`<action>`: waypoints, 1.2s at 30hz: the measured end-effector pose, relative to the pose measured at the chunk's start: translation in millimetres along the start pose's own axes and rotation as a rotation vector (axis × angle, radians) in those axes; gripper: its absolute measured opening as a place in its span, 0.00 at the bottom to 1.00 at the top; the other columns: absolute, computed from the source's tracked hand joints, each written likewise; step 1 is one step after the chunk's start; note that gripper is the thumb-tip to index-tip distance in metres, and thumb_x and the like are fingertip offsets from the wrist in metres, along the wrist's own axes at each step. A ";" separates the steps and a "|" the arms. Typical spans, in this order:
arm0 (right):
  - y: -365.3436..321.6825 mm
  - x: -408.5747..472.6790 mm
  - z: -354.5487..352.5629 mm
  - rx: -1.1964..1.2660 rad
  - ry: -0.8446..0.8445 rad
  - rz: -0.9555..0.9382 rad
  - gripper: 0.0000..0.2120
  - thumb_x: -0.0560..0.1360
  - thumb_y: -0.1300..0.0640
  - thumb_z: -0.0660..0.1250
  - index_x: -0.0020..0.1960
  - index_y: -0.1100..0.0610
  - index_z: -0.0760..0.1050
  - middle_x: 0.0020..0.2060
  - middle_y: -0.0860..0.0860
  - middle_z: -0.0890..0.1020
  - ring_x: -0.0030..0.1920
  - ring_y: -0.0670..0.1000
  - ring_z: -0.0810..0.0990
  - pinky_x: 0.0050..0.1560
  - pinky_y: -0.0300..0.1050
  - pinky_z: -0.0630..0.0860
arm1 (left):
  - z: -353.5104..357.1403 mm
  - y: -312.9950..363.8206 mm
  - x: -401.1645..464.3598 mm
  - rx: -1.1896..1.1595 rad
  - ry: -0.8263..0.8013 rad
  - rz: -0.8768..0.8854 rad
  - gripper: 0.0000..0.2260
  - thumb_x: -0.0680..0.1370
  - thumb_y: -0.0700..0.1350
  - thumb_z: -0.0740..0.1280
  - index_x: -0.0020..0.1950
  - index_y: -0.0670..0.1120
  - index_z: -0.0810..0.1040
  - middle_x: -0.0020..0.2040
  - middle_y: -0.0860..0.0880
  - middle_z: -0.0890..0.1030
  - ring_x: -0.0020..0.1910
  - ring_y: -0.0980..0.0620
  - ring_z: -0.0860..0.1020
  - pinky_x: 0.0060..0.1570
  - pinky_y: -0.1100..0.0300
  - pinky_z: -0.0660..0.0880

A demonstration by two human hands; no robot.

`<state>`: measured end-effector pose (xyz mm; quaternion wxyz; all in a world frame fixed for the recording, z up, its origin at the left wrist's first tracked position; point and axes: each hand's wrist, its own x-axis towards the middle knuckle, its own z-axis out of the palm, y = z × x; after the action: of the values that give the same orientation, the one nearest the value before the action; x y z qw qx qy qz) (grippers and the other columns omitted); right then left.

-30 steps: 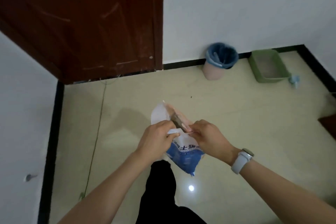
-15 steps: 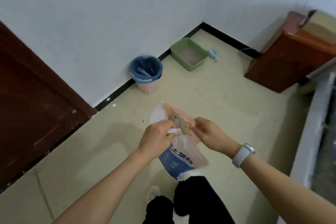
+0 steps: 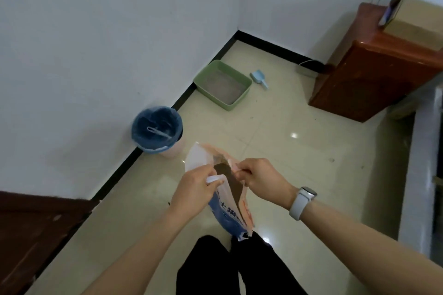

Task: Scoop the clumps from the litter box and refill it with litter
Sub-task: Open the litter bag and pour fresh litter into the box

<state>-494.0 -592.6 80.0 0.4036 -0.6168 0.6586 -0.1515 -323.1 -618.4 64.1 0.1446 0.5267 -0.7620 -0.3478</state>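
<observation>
I hold a litter bag [image 3: 227, 213], white, blue and orange, in front of my legs. My left hand [image 3: 194, 191] grips the near side of its top edge, and my right hand [image 3: 261, 179] pinches the far side, so the mouth is pulled apart and dark litter shows inside. The green litter box [image 3: 239, 99] with grey litter sits on the floor by the wall, farther ahead. A light blue scoop [image 3: 259, 78] lies on the floor just right of the box.
A pink bin with a blue liner [image 3: 157, 130] stands against the wall, between me and the box. A brown wooden cabinet [image 3: 374, 72] with a cardboard box [image 3: 417, 21] on top stands at right. A dark door [image 3: 31, 230] is at lower left.
The view has swung from the door toward the room's corner, and the litter box and bin now appear closer. Both hands have pulled the bag's mouth wider apart.
</observation>
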 end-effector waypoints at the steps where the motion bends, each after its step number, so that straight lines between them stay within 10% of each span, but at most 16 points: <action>1: 6.8 12.5 -9.4 -0.006 0.009 0.025 0.09 0.76 0.64 0.59 0.41 0.63 0.77 0.38 0.56 0.80 0.39 0.52 0.75 0.40 0.40 0.69 | 4.2 4.1 16.7 -0.019 -0.023 -0.042 0.06 0.74 0.44 0.68 0.45 0.47 0.71 0.34 0.51 0.72 0.35 0.52 0.71 0.33 0.62 0.64; 9: 38.8 118.0 -91.9 -0.111 -0.027 0.040 0.11 0.77 0.62 0.58 0.45 0.68 0.76 0.43 0.62 0.79 0.45 0.58 0.75 0.44 0.43 0.65 | 19.8 21.5 186.4 -0.268 -0.347 0.006 0.20 0.75 0.41 0.66 0.65 0.56 0.69 0.39 0.53 0.75 0.36 0.60 0.72 0.43 0.67 0.72; 13: 51.7 175.0 -130.7 -0.120 0.030 0.099 0.12 0.78 0.62 0.57 0.49 0.66 0.78 0.47 0.61 0.79 0.48 0.57 0.74 0.46 0.40 0.64 | 27.4 25.4 274.8 -0.307 -0.420 0.091 0.09 0.76 0.36 0.64 0.52 0.47 0.79 0.47 0.58 0.77 0.47 0.69 0.74 0.50 0.77 0.68; 23: 115.5 266.6 -162.2 0.130 0.426 0.386 0.09 0.73 0.58 0.67 0.49 0.62 0.80 0.44 0.56 0.81 0.45 0.52 0.76 0.47 0.32 0.70 | 60.3 32.6 411.7 -0.183 -0.333 0.011 0.07 0.77 0.40 0.64 0.39 0.46 0.71 0.34 0.52 0.74 0.34 0.56 0.71 0.34 0.69 0.65; 29: 178.6 335.8 -139.4 0.155 0.026 0.493 0.52 0.68 0.43 0.70 0.75 0.55 0.37 0.71 0.50 0.60 0.69 0.54 0.62 0.65 0.49 0.67 | 105.5 12.9 488.0 -0.125 -0.312 -0.108 0.10 0.76 0.40 0.65 0.35 0.48 0.70 0.35 0.51 0.77 0.38 0.51 0.74 0.39 0.64 0.70; 36: 277.3 447.1 -89.1 0.112 -0.025 0.514 0.31 0.74 0.65 0.57 0.74 0.56 0.51 0.63 0.59 0.70 0.60 0.60 0.68 0.54 0.48 0.68 | 182.7 -65.4 546.6 -0.055 -0.250 -0.271 0.14 0.76 0.39 0.66 0.32 0.48 0.66 0.28 0.55 0.68 0.33 0.50 0.69 0.32 0.62 0.58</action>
<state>-710.6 -983.5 -211.5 0.4703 -0.4076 0.7794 -0.0725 -604.8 -1056.5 -191.1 0.0151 0.5732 -0.6863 -0.4475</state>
